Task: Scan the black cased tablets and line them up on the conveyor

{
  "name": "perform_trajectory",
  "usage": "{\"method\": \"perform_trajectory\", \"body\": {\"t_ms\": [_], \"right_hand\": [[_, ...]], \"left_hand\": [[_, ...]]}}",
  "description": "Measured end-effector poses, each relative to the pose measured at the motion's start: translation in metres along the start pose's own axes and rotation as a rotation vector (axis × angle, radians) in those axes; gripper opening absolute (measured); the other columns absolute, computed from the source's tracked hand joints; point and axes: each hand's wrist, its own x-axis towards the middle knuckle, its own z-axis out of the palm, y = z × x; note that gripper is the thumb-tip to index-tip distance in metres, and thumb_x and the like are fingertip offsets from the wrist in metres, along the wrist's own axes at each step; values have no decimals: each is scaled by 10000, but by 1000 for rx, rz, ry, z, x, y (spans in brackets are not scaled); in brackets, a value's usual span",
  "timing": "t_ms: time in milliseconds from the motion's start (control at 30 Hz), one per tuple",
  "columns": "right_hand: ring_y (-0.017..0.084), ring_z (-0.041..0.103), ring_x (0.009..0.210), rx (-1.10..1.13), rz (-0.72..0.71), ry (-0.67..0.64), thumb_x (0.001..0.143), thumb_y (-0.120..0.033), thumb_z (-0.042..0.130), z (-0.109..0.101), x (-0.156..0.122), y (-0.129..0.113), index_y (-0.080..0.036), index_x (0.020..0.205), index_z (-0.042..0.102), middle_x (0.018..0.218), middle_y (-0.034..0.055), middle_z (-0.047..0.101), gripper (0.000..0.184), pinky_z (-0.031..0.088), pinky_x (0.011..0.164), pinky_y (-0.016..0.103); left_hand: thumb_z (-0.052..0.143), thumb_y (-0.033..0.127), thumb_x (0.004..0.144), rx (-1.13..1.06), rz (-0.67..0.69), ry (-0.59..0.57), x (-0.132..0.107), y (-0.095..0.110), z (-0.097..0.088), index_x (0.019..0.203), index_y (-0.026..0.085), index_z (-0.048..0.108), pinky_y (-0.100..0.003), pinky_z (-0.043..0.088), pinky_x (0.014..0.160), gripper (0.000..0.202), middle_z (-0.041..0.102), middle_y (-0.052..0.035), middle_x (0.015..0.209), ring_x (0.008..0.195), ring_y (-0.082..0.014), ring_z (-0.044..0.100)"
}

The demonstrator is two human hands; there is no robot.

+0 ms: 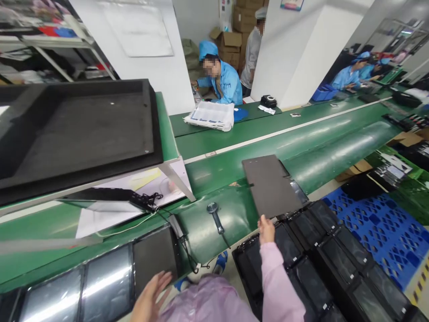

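Observation:
My right hand (266, 229), in a pink sleeve, grips the near edge of a flat dark grey panel (270, 184) that lies tilted over the green conveyor belt (301, 147) and over a stack of black trays (321, 259). My left hand (150, 297) hovers open with fingers spread, just below a dark panel (154, 260) at the belt's near edge, holding nothing. A handheld barcode scanner (214, 215) lies on the belt between my two hands, its cable trailing down.
A big black screen (77, 129) rests on a raised shelf at left, with papers and cables under it. Shiny panels (83, 290) line the near left edge. Blue pallets (378, 223) lie on the floor at right. Workers in blue sit beyond the belt, beside a white tray stack (211, 115).

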Motion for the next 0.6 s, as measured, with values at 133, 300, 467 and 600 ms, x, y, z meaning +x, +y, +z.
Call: {"method": "perform_trajectory", "body": {"t_ms": [133, 300, 467, 600], "right_hand": [[102, 534, 578, -48, 24, -104, 616, -628, 893, -13, -73, 97, -222, 672, 459, 600, -59, 540, 597, 479, 585, 240], [185, 600, 592, -319, 105, -88, 618, -739, 793, -27, -90, 133, -237, 676, 483, 610, -1, 608, 593, 500, 600, 324], [274, 685, 849, -675, -97, 266, 693, -545, 811, -55, -4, 36, -245, 669, 533, 745, 91, 698, 409, 525, 801, 344], [319, 607, 1221, -692, -137, 461, 794, -528, 748, -62, 104, -54, -226, 839, 563, 1031, 192, 722, 357, 502, 972, 351]], "left_hand": [[683, 769, 712, 392, 236, -324, 9, -8, 64, 1148, 213, 692, -477, 574, 1077, 706, 800, -132, 1096, 1112, -338, 751], [609, 759, 755, 797, 474, -424, 29, -18, 67, 1093, 266, 742, -451, 602, 1017, 612, 815, -93, 1066, 1090, -342, 761], [598, 836, 727, 764, 409, -318, 47, -27, 46, 1108, 268, 732, -479, 585, 1048, 696, 819, -88, 1082, 1102, -353, 759], [621, 907, 652, 665, 317, -239, 55, -29, 32, 1125, 250, 699, -527, 556, 1089, 813, 821, -93, 1038, 1070, -368, 764]]}}
